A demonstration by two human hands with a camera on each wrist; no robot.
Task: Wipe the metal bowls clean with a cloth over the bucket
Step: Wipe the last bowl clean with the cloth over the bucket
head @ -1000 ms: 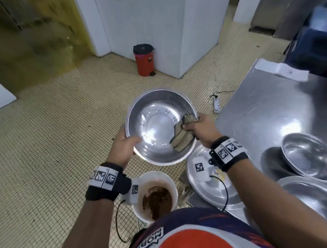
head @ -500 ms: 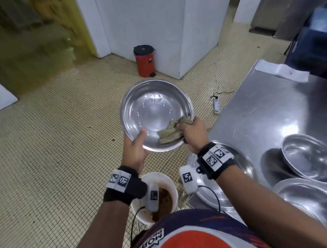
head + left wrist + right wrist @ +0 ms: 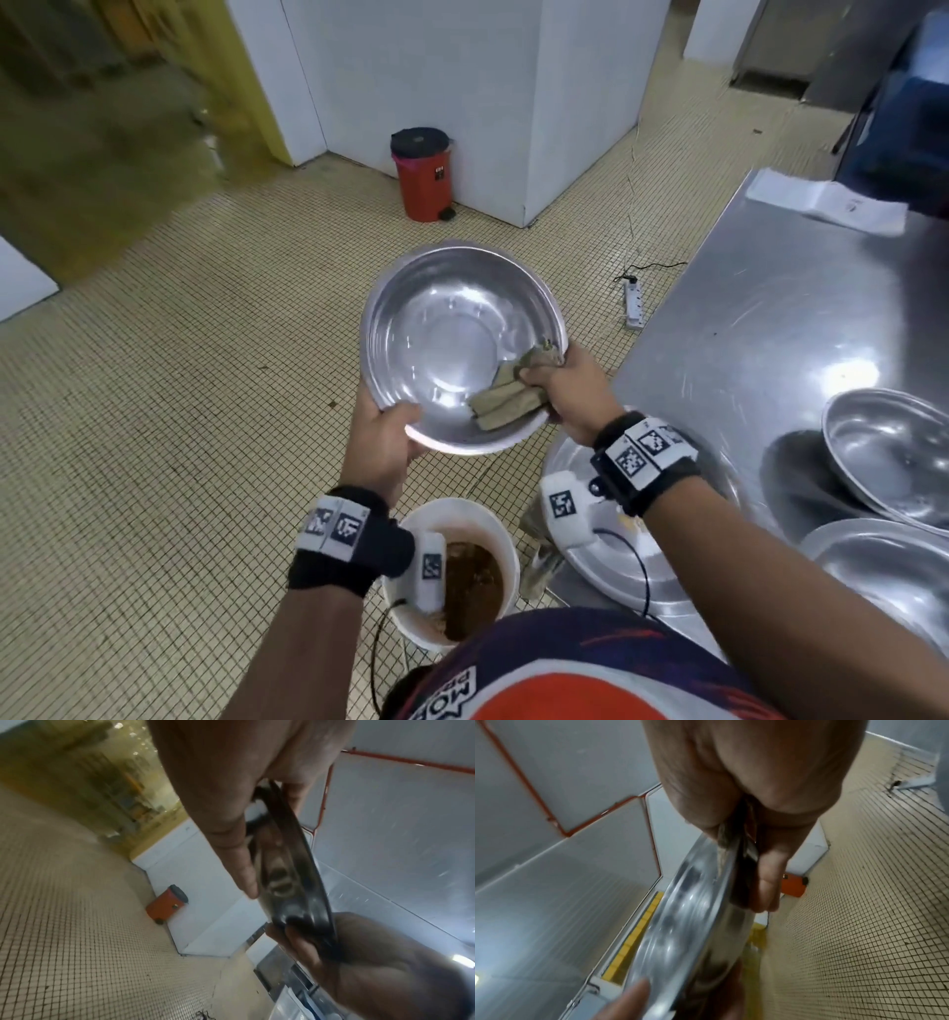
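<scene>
I hold a round metal bowl (image 3: 452, 339) tilted toward me above the tiled floor. My left hand (image 3: 387, 437) grips its near-left rim, thumb inside the bowl. My right hand (image 3: 570, 385) pinches a folded brown cloth (image 3: 508, 398) against the bowl's lower right inside wall, at the rim. The white bucket (image 3: 506, 539) with brown slop stands on the floor below my wrists. Seen edge-on in the left wrist view, the bowl (image 3: 290, 866) sits between my fingers (image 3: 231, 833). In the right wrist view the bowl rim (image 3: 693, 912) runs under my right hand (image 3: 752, 845).
A steel table (image 3: 780, 329) stands on the right with more metal bowls (image 3: 888, 452) and a flat steel lid (image 3: 611, 565) at its near corner. White paper (image 3: 827, 200) lies at its far end. A red pedal bin (image 3: 423, 174) and a power strip (image 3: 634, 306) are on the floor.
The cloth slid from the bowl's right wall down to its lower right. My left hand shifted along the rim toward the near side, and the bowl tilted a little.
</scene>
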